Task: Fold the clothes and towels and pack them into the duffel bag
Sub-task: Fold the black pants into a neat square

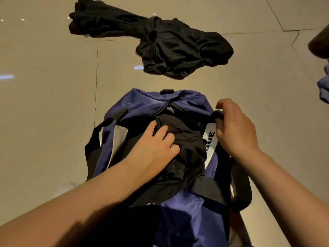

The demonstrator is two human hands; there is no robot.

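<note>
A purple duffel bag (142, 106) with black straps lies unzipped on the tiled floor in front of me. A black garment (187, 139) fills its opening. My left hand (154, 145) presses down on that garment with the fingers spread over the cloth. My right hand (233, 129) grips the bag's black strap and right edge (218, 115), fingers curled round it. Beyond the bag a crumpled black garment (170, 50) lies on the floor, stretching to the far left.
A pale blue cloth (324, 88) shows at the right edge. Above it sits a dark rounded object (320, 43), cut off by the frame. Beige floor tiles (44, 122) surround the bag on the left and right.
</note>
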